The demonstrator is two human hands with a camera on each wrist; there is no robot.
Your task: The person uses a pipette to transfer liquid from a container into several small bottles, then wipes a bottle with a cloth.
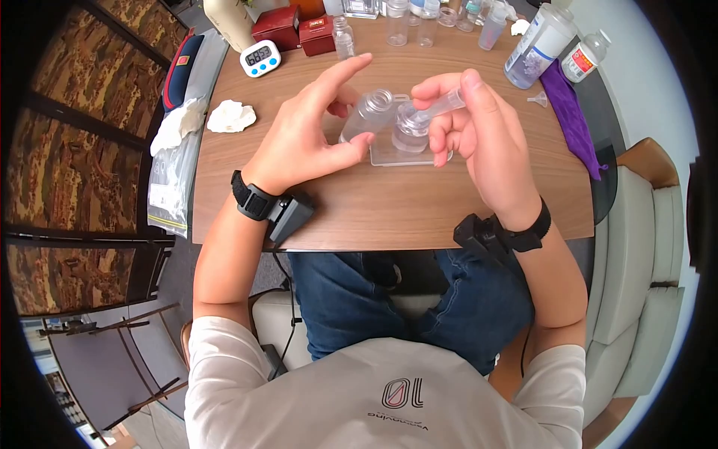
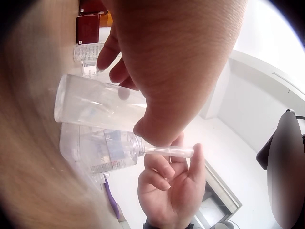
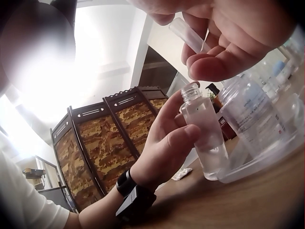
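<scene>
My left hand (image 1: 303,135) grips a clear, open-necked bottle (image 1: 366,116), held tilted in the head view; in the right wrist view the thumb presses the side of this bottle (image 3: 206,138). Beside it a wider clear jar (image 1: 410,135) stands on a transparent tray (image 1: 389,159). My right hand (image 1: 490,135) pinches a slim clear tube (image 1: 446,103) between thumb and fingers, its lower end at the jar's mouth. In the left wrist view the tube (image 2: 169,151) lines up with the jar's neck (image 2: 139,145); how far it reaches inside cannot be told.
Crumpled tissue (image 1: 231,117) and a timer (image 1: 260,58) lie at the left. Red boxes (image 1: 277,28) and several small bottles line the back. At the right are a large bottle (image 1: 532,56), a white-capped bottle (image 1: 585,56), a small funnel (image 1: 538,99) and a purple cloth (image 1: 570,123).
</scene>
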